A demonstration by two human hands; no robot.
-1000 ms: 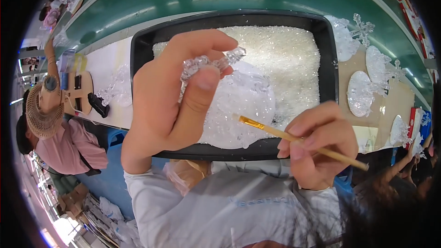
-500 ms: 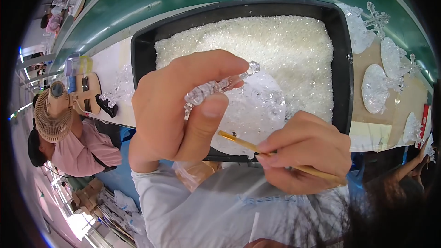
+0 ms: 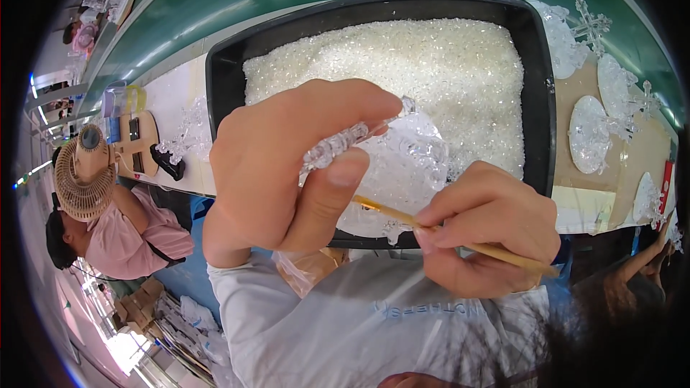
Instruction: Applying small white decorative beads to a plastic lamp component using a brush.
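Observation:
My left hand [image 3: 255, 165] is closed around the stem of a clear plastic ornament [image 3: 336, 146], thumb below and forefinger along the top. A broad transparent disc, apparently the ornament's base [image 3: 402, 172], shows beyond the fingers, tilted above the granules. Between the thumb and fingers of my right hand [image 3: 496, 226] is a slim wooden-handled brush [image 3: 394, 213]. Its tip points left and lies by my left thumb, over the disc's near part; whether it touches the plastic I cannot tell. Underneath both hands sits a black tray [image 3: 540, 100] filled with sparkling white granules [image 3: 445, 57].
Several clear ornaments with disc bases [image 3: 589, 133] stand on brown board at the right. More clear pieces [image 3: 190, 129] lie left of the tray, near a black object [image 3: 167, 163]. A fan [image 3: 86, 172] and a person in pink [image 3: 136, 237] are further left.
Both hands have shifted slightly right, carrying the ornament and the brush. The brush tip has moved right and stays close to my left thumb.

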